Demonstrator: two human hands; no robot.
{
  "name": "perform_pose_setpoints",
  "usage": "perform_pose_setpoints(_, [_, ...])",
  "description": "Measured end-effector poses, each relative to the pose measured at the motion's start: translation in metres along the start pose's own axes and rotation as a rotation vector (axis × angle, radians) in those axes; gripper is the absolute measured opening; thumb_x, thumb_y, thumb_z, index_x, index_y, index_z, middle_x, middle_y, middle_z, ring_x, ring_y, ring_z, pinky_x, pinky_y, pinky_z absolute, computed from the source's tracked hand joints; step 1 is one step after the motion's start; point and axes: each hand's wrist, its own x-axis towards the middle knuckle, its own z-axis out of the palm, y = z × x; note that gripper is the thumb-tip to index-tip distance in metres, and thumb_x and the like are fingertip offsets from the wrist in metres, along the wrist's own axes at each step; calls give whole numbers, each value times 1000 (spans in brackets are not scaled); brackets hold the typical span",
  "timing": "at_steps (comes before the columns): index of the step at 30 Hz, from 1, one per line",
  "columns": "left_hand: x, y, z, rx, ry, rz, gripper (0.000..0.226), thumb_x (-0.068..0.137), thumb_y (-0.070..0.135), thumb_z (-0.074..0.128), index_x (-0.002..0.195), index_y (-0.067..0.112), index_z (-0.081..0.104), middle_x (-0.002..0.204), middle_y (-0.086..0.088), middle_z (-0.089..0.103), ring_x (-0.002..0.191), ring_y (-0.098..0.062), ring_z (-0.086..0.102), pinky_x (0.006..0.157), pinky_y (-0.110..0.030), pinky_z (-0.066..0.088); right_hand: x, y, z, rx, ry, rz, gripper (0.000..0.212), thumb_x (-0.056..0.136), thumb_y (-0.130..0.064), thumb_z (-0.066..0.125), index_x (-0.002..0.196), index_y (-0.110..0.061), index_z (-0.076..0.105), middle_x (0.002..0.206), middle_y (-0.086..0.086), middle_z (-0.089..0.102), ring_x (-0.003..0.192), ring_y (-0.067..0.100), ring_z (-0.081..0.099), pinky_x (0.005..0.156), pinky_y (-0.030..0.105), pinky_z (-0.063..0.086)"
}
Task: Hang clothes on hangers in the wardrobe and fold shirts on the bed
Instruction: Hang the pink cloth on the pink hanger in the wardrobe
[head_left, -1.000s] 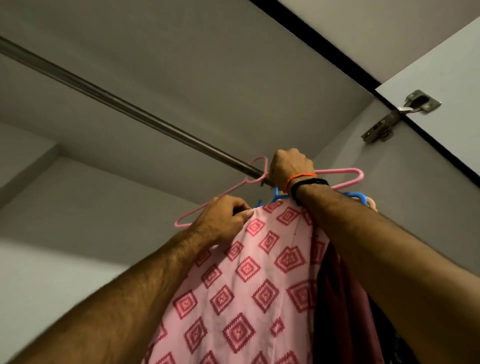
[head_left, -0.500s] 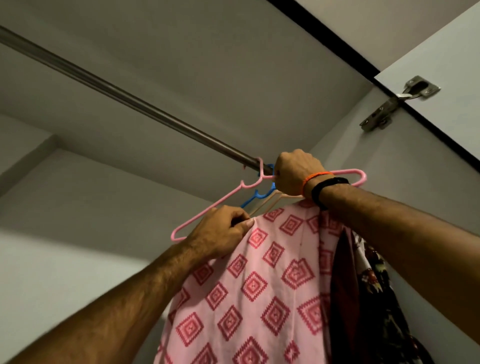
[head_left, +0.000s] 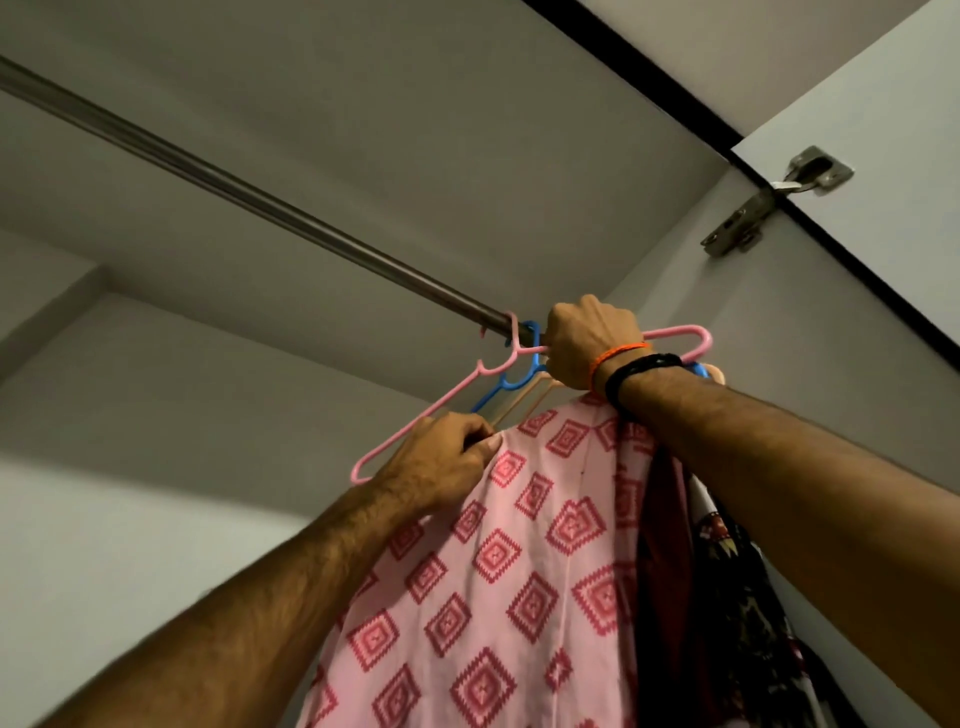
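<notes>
A metal wardrobe rail (head_left: 249, 205) was seen running from the upper left down toward the centre. Below it, the left hand (head_left: 441, 460) was curled shut on the upper left edge of a pink garment (head_left: 519, 597) printed with red diamond shapes, the cloth pinched between thumb and fingers just beside the low left arm of a pink hanger (head_left: 415, 423). The hook of that hanger was set over the rail, with a blue hanger (head_left: 498, 387) hooked just behind it and a pale peach hanger (head_left: 524, 400) partly hidden below. The pink garment was hung beneath these, down the centre of the view. To the right, the right hand (head_left: 592, 343) was clenched around the hangers near their necks, close under the rail; an orange band (head_left: 618, 356) and a black band (head_left: 641, 371) were worn on its wrist. A dark maroon garment (head_left: 662, 545) and a dark patterned garment (head_left: 748, 623) were hung to the right of the pink one. A metal hinge (head_left: 769, 200) was fixed to the wardrobe door at the upper right.
</notes>
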Motion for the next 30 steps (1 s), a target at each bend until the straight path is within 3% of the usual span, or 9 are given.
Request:
perform_pose_setpoints(11, [-4,9,3,38,-19,-64,24,100,34,52,102,19,71,98,3,71,91,-16,65,77,-25,45,-7,0,-3,-47,-10,-46,19,97,-19,55,111,-11,64,90,8,50,95,34,63,69,37,43])
perform_pose_setpoints(14, [-8,12,1,73,-9,-81,24,100,32,52,106,20,71,101,2,72,93,-17,65,78,-25,45,-12,1,-1,-47,-2,-78,22,93,-23,56,111,-13,64,107,13,60,106,34,58,78,40,40])
perform_pose_setpoints(19, [-12,21,-4,128,-10,-137,28,98,32,53,121,25,67,121,0,69,110,-22,64,99,-34,50,-19,-2,-8,-11,36,-138,28,87,-33,60,110,-16,65,112,11,56,109,31,51,85,41,37])
perform_pose_setpoints(22, [-19,27,-10,131,16,-183,33,97,32,55,129,25,62,130,-1,65,119,-24,60,103,-33,46,-24,-8,-19,51,33,-170,34,86,-36,62,113,-15,66,114,10,57,108,30,51,84,42,37])
perform_pose_setpoints(25, [-30,35,-22,103,12,-216,41,96,40,57,133,23,60,131,-1,64,118,-22,60,99,-30,46,-34,-15,-30,107,-2,-186,35,85,-35,62,114,-15,67,114,9,57,107,30,52,80,40,36])
perform_pose_setpoints(30, [-56,55,-54,116,-28,-213,44,94,47,59,129,19,60,126,-2,66,111,-21,62,90,-30,48,-62,-28,-60,162,-60,-191,33,83,-31,62,110,-13,69,113,11,60,107,33,56,88,43,49])
